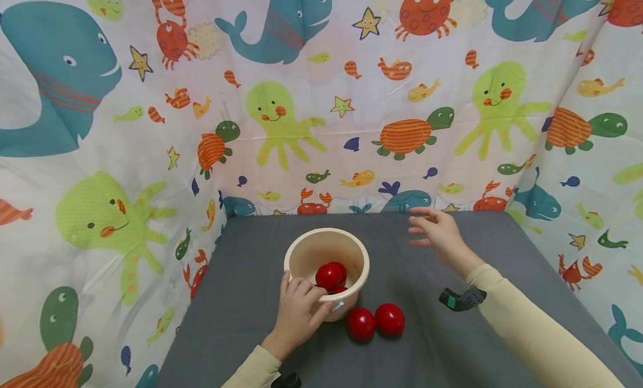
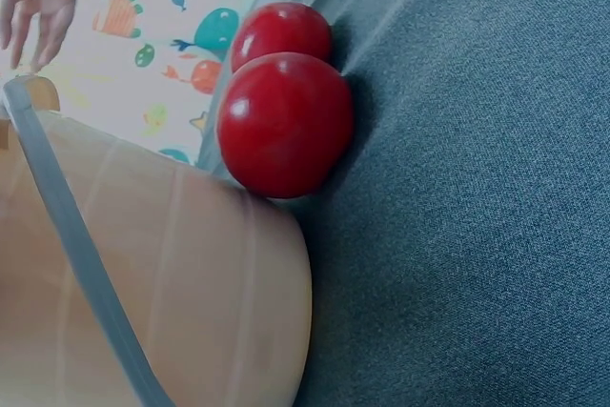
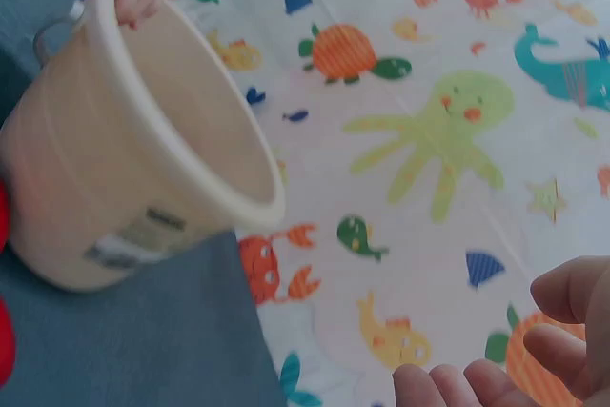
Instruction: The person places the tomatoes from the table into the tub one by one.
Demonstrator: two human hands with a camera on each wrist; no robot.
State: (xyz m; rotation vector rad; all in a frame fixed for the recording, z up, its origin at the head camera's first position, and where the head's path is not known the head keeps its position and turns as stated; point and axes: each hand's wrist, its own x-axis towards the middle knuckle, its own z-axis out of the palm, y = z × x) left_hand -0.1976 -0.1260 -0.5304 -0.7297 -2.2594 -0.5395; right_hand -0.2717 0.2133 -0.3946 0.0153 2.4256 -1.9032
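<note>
Left hand (image 1: pixel 297 311) gripping a round cream plastic bucket (image 1: pixel 307 255) by its rim, right hand (image 1: pixel 441 237) loosely spread and empty, the job looks partway done: I see three glossy red balls (image 1: pixel 328 276) inside, two matching balls (image 1: pixel 360 324) left on the grey cloth surface (image 1: pixel 241 304) right of the left hand.

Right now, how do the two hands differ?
Grip: the left hand holds the bucket's rim; the right hand holds nothing.
Fingers: the left's curl over the rim; the right's are relaxed in the air.
Place: the left is at the bucket's near-left side; the right is off to its right.
Shared: both bare, pale-sleeved.
</note>
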